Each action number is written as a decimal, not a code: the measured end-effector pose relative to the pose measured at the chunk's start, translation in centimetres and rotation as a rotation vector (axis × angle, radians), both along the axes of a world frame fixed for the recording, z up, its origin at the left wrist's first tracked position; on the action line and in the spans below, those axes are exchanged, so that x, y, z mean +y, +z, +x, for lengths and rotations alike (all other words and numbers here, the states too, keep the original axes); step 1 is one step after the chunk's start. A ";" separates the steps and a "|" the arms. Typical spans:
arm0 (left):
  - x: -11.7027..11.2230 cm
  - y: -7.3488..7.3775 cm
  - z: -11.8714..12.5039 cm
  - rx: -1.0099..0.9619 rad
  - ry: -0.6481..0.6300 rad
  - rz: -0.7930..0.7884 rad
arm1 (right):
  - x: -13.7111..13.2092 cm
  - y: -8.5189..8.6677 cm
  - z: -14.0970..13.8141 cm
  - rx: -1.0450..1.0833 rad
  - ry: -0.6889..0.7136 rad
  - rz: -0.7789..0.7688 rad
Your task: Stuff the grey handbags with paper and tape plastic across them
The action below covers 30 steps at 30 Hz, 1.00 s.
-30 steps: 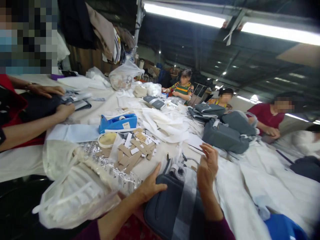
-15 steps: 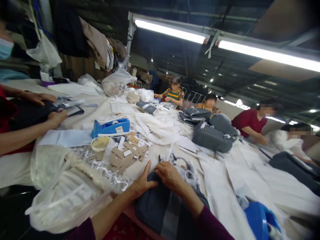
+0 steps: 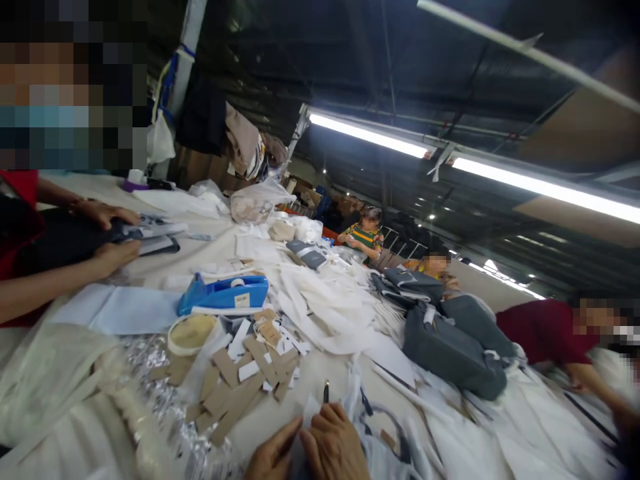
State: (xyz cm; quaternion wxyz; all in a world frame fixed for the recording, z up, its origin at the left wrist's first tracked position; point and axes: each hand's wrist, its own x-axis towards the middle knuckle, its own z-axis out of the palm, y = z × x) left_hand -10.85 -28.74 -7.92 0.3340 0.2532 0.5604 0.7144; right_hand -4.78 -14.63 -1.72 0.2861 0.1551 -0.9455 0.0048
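Two hands close up at bottom centre: your left hand [image 3: 270, 457] is no longer spread; your right hand [image 3: 339, 443] curls beside it. Can't tell what they pinch. Bag body drops below frame, wrapped handle [image 3: 399, 427] lower right of centre. Looks like finer finger work.

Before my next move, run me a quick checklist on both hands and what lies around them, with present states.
1. Left hand and right hand fully in view: not ok; the bottom edge crops both.
2. Fingers firmly gripping something: cannot tell; their contact is hidden.
3. Blue plastic tape dispenser apart from both hands: ok.
4. Brown and white flat strips neatly stacked: not ok; they lie in a loose heap.
5. Dark grey bags in the pile apart from both hands: ok.
6. Red-clad co-worker's hands apart from the person's: ok; far left.
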 end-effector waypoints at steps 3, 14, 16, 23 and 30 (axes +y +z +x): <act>0.0 2.2 1.5 -0.063 0.085 0.064 | -1.1 1.8 1.7 -0.207 -0.082 -0.116; -0.4 3.2 3.1 -0.066 0.083 0.025 | -1.1 3.0 2.9 -0.339 -0.028 -0.324; -0.4 3.3 3.2 -0.027 0.090 -0.040 | -1.2 2.9 2.9 -0.332 -0.022 -0.336; -0.3 3.5 2.9 0.093 0.047 -0.103 | -1.5 2.6 2.2 -0.341 -0.053 -0.297; -1.3 3.9 2.0 0.078 -0.101 -0.083 | -1.3 2.1 2.0 -0.392 -0.123 -0.265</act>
